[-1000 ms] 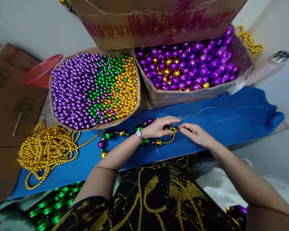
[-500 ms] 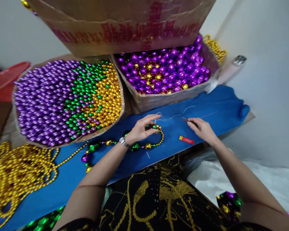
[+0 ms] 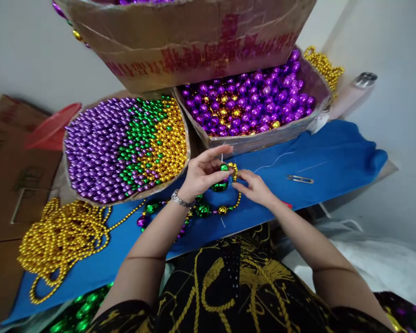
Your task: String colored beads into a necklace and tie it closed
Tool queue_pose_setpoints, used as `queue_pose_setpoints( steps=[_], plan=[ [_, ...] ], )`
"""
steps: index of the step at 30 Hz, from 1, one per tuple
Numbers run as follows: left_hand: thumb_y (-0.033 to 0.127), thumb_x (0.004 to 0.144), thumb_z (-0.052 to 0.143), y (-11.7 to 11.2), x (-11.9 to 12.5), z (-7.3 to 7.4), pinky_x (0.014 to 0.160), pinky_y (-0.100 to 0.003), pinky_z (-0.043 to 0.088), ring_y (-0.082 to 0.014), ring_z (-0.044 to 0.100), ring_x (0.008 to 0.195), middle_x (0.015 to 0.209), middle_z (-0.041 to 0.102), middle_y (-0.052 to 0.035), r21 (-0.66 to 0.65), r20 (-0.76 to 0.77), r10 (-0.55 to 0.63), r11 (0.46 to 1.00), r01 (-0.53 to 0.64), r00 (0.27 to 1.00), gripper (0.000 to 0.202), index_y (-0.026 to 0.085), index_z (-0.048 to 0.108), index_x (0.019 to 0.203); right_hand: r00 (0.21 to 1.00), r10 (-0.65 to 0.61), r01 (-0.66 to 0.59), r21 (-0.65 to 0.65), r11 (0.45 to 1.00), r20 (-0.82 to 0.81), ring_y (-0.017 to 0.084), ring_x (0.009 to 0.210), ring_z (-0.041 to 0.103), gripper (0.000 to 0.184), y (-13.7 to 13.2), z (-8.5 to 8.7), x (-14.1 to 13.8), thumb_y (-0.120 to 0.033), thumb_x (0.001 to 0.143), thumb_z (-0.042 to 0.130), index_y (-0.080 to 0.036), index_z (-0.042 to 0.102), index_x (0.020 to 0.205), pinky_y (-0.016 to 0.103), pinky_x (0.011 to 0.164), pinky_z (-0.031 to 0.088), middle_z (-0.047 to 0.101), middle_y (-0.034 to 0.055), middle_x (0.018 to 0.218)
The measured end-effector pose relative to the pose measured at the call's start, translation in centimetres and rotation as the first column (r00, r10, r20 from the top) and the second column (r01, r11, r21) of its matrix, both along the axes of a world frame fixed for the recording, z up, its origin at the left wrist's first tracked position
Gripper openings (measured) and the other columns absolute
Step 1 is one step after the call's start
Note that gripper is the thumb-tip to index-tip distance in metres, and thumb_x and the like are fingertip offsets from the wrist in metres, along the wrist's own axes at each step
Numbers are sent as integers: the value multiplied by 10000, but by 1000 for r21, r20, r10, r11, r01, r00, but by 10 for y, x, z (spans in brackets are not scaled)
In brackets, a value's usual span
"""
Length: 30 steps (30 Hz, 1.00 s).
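My left hand [image 3: 201,175] holds up one end of a bead necklace [image 3: 208,209] of large green, gold and purple beads, pinching it near a big green bead [image 3: 220,185]. Touching it from the right, my right hand [image 3: 253,187] grips the small gold beads at that same end. The remainder of the necklace trails down onto the blue cloth [image 3: 333,162]. A thin white thread [image 3: 273,161] runs off to the right across the cloth. Small thread snips [image 3: 300,179] lie on the cloth, right of my hands.
A cardboard tray [image 3: 66,138] of small purple, green and gold beads sits at left. A box [image 3: 263,136] of larger purple beads stands at right, another carton [image 3: 194,41] above. A heap of gold bead strings [image 3: 55,240] lies on the left. A pink bottle [image 3: 353,95] leans far right.
My right hand left the snips on the cloth and came back left to the necklace end. My left hand lifted that end off the cloth.
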State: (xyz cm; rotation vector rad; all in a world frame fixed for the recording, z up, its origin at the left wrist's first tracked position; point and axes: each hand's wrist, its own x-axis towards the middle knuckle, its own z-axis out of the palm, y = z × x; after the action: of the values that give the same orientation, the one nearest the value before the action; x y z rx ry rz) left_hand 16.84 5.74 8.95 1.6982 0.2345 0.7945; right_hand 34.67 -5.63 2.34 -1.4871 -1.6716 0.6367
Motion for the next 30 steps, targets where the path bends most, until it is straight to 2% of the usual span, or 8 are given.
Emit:
queue_pose_setpoints(
  steps=[3, 8, 11, 15, 21, 24, 27, 30],
  plan=[
    [292, 860, 713, 7, -8, -2, 743, -287, 636, -128, 707, 856, 1402, 567, -67, 21, 28, 69, 997, -70, 997, 553, 330, 514, 1374, 990, 21, -36, -109, 993, -138, 187, 810, 646, 299, 2, -2, -7, -478, 946, 497, -221, 641, 897, 351, 780, 510, 700, 42, 861],
    [336, 841, 729, 20, -18, -18, 684, -258, 615, -104, 679, 789, 1357, 600, -82, 50, 27, 243, 968, -244, 970, 545, 301, 541, 1351, 905, -88, -24, -256, 966, -416, 136, 654, 637, 338, -18, -6, 1, -527, 879, 592, -193, 627, 914, 273, 630, 514, 679, 15, 773],
    [357, 845, 721, 23, -17, -27, 621, -234, 584, -101, 663, 777, 1343, 612, -86, 96, -3, 275, 957, -274, 961, 548, 293, 533, 1355, 861, -101, -49, -277, 960, -499, 140, 690, 668, 348, -27, -7, 4, -507, 833, 657, -184, 649, 964, 293, 668, 551, 711, 38, 859],
    [325, 853, 712, 24, -13, -32, 623, -219, 567, -92, 656, 787, 1338, 615, -80, 128, -5, 272, 955, -269, 962, 538, 285, 530, 1358, 788, -146, -63, -315, 947, -598, 155, 776, 707, 403, -36, -10, 7, -473, 823, 684, -176, 640, 1092, 342, 757, 591, 737, 79, 989],
    [274, 792, 772, 24, -9, -33, 616, -191, 560, -72, 646, 747, 1314, 635, -75, -17, -2, 295, 955, -295, 955, 528, 273, 597, 1290, 728, -98, -140, -286, 948, -679, 160, 834, 723, 458, -45, -21, 9, -462, 852, 669, -179, 611, 1209, 358, 812, 595, 734, 103, 1069],
    [251, 747, 809, 17, -7, -28, 656, -186, 571, -76, 655, 770, 1326, 631, -80, -71, -22, 271, 960, -272, 962, 560, 268, 617, 1272, 815, -38, -123, -237, 964, -578, 177, 907, 719, 453, -51, -23, 1, -487, 894, 600, -188, 613, 1234, 362, 832, 590, 732, 92, 1083],
    [232, 736, 815, 4, -3, -22, 675, -181, 573, -88, 666, 798, 1320, 635, -99, -62, -71, 173, 982, -177, 982, 579, 251, 620, 1281, 974, 43, -80, -164, 983, -220, 197, 1028, 689, 404, -58, -21, 4, -452, 935, 544, -211, 628, 1249, 372, 896, 561, 713, 80, 1149],
    [229, 754, 798, -10, 1, -18, 657, -162, 561, -98, 672, 813, 1293, 646, -111, -12, -139, 78, 997, -80, 987, 535, 232, 639, 1265, 989, 3, 15, -125, 992, 146, 179, 1064, 670, 373, -69, -21, 40, -401, 977, 480, -232, 616, 1280, 342, 933, 536, 696, 62, 1198]
  ],
)
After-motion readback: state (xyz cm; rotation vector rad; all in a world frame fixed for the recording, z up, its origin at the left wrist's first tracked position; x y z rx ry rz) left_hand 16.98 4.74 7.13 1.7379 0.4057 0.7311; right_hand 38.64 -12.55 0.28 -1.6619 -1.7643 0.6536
